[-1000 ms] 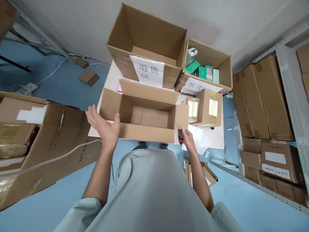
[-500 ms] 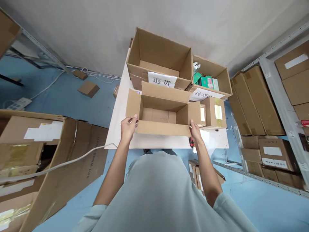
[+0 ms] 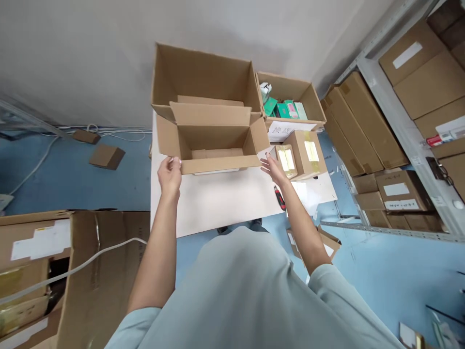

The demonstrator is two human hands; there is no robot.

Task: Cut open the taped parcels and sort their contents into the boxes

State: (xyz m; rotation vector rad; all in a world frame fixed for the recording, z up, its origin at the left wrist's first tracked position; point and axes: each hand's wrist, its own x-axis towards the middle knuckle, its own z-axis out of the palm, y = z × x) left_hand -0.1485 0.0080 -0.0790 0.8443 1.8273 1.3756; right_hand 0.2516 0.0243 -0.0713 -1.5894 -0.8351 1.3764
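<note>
An open-topped cardboard box (image 3: 220,164) with its flaps spread outward stands on the white table (image 3: 225,198); no contents show in the part of its inside that I see. The thumb and fingers of my left hand (image 3: 170,175) close on the cardboard at its left front corner. By the right front corner is my right hand (image 3: 273,169), fingers apart; whether the fingertips still touch the flap I cannot tell. Directly behind stands a larger open box (image 3: 203,72), partly covered by the raised back flap.
An open carton (image 3: 315,104) with green packets stands at the back right. Two taped boxes (image 3: 303,150) and a red and black box cutter (image 3: 279,198) lie on the table's right side. Shelving (image 3: 392,106) rises on the right; a big carton (image 3: 109,271) stands at left.
The open box has moved away from me, up against the larger box, uncovering the table's front. My right hand's fingers have spread. The view has shifted to the right.
</note>
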